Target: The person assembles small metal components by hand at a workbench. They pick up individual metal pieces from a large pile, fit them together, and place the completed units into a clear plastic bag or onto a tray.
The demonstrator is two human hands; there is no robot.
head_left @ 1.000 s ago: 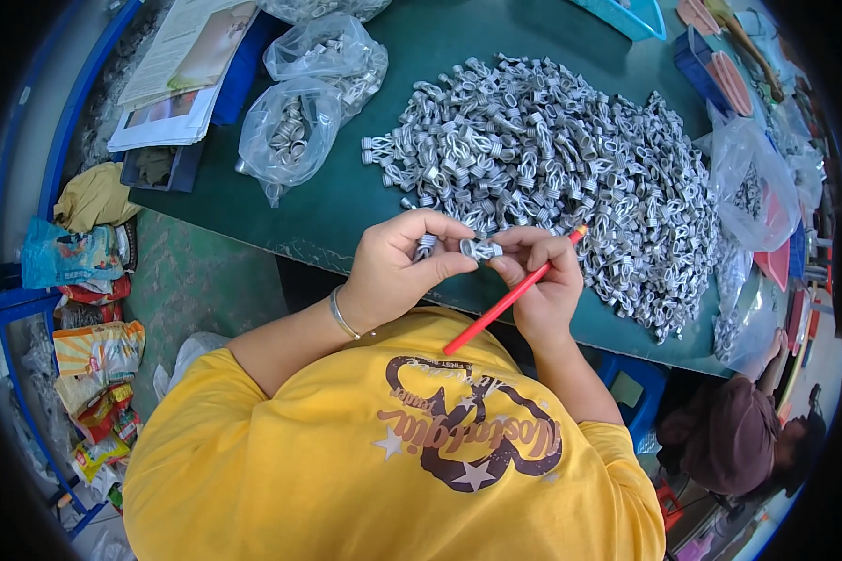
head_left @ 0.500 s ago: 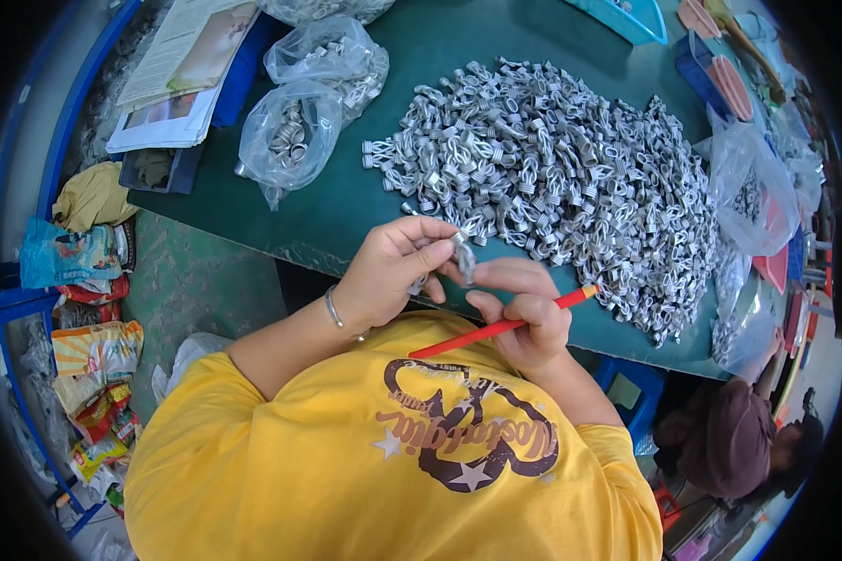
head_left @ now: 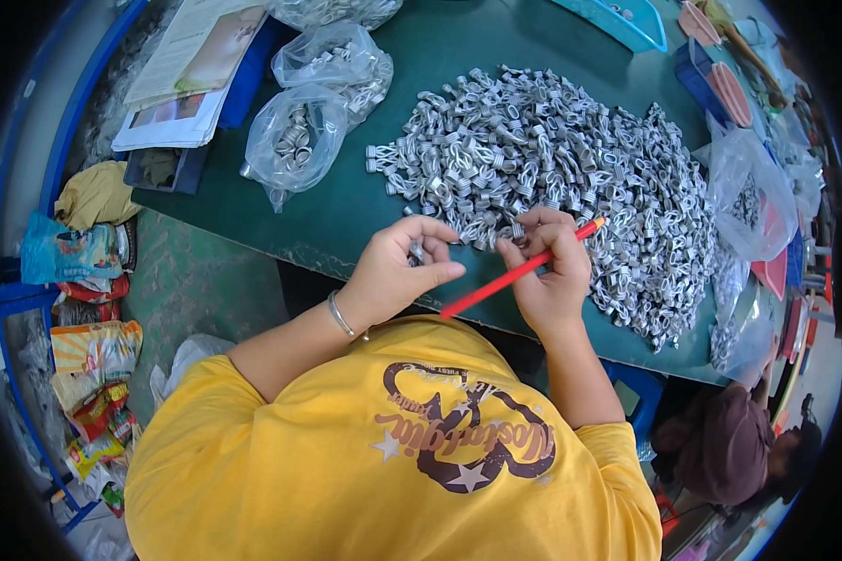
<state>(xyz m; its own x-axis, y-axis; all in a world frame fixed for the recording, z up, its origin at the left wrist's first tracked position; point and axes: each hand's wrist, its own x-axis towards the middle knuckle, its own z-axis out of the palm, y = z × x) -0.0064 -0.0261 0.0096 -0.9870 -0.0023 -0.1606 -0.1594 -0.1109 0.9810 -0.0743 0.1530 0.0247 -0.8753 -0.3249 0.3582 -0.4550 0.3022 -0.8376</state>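
Observation:
A heap of small silver metal loops (head_left: 533,140) with ribbed, ring-like ends covers much of the green table (head_left: 365,215). My left hand (head_left: 398,271) is at the table's near edge, fingers curled round a few small silver pieces (head_left: 415,251); thumb and forefinger are apart. My right hand (head_left: 554,271) grips a slim red stick (head_left: 505,280) with an orange-yellow tip, like a pencil, slanting up to the right. The thumb and fingertips of that hand meet at the heap's lower edge, by a metal loop; whether they pinch it is hard to make out.
Clear plastic bags (head_left: 295,140) of metal parts lie at the left, near papers (head_left: 182,112) on a blue bin. A turquoise basket (head_left: 617,19) stands at the far edge. More bags (head_left: 753,187) and pink trays (head_left: 730,89) are at right. Another person (head_left: 720,439) sits at lower right.
My hands have drawn apart. The right moved up and right to the heap with the red stick; the left opened its thumb and forefinger, and the piece between the hands is gone from there.

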